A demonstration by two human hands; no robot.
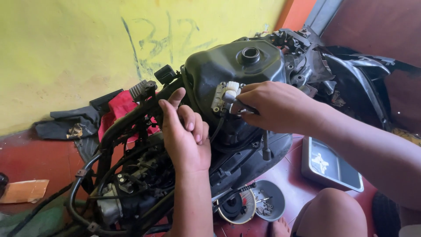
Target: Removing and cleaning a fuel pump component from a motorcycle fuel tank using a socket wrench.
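right hand (274, 107) closes its fingers on a white plastic connector (231, 92) on the dark green metal fuel tank (228, 66), pinching for grip; left hand (184, 131), fingers loosely curled, empty, braces beside the tank.

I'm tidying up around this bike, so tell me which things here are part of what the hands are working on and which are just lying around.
In use:
right hand gripping a tool at the white connector
left hand beside the dark fuel tank
bike frame

Lying about:
round dish of small parts
grey tray
red cloth
dark cloth
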